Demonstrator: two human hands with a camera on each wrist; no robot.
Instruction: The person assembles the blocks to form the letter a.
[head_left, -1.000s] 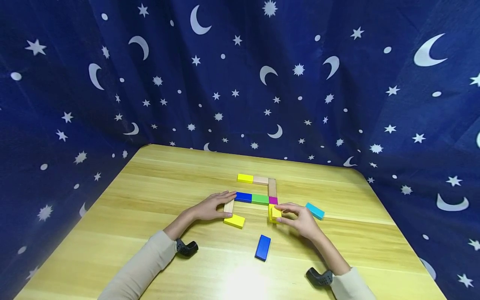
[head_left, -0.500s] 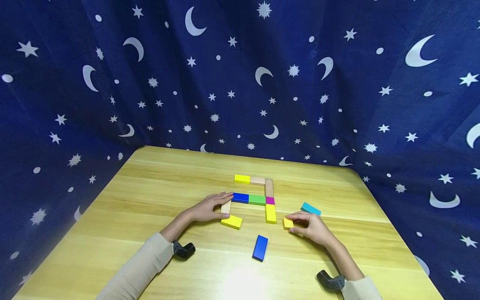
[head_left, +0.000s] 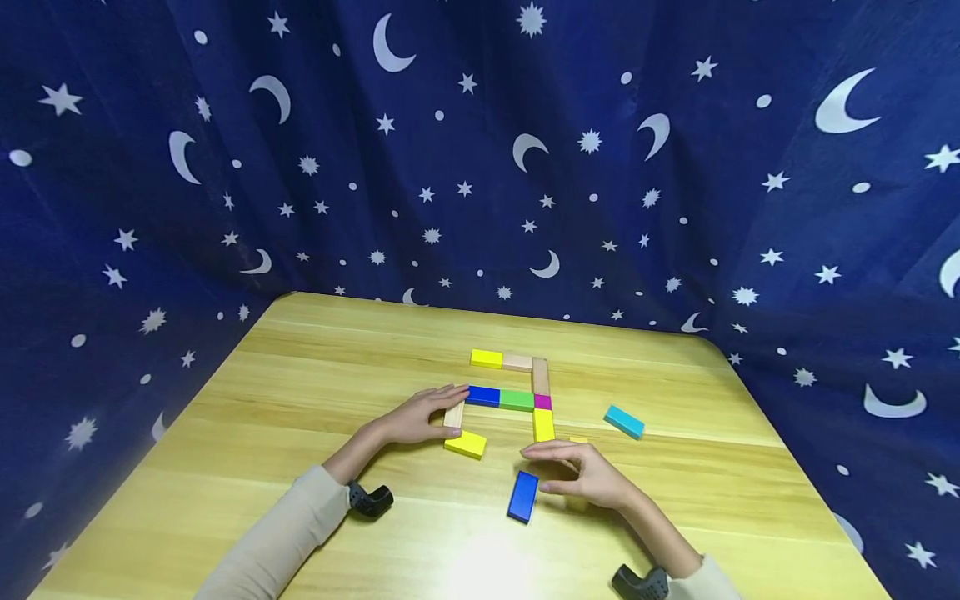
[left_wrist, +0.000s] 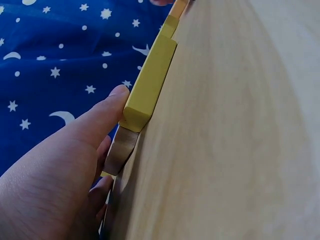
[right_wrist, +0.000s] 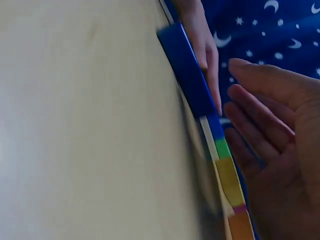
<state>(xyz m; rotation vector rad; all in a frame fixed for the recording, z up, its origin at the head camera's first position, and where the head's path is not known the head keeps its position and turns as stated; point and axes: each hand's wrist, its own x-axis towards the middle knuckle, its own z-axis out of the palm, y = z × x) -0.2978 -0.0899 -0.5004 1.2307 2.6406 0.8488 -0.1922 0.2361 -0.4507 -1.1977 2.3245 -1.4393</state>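
My left hand (head_left: 416, 415) rests at a plain wooden block (head_left: 453, 414), its fingertips by a dark blue block (head_left: 483, 397) and its thumb touching a yellow block (left_wrist: 150, 82) in the left wrist view. My right hand (head_left: 585, 473) has its thumb and fingers apart and nothing between them. It hovers just right of a loose dark blue block (head_left: 522, 497), which also stands out in the right wrist view, with a gap between it and the fingers (right_wrist: 250, 110). A small yellow block (head_left: 578, 440) is mostly hidden behind the right hand.
A green block (head_left: 517, 401), a magenta block (head_left: 542, 402) and a yellow block (head_left: 543, 425) continue the row. Plain wooden blocks (head_left: 541, 377) and a yellow one (head_left: 487, 358) form its far part. A light blue block (head_left: 624, 422) lies apart, to the right.
My right hand carried the small yellow block off the yellow block to the right, let it go on the table, then moved left and nearer towards the loose blue block. My left hand stayed put.
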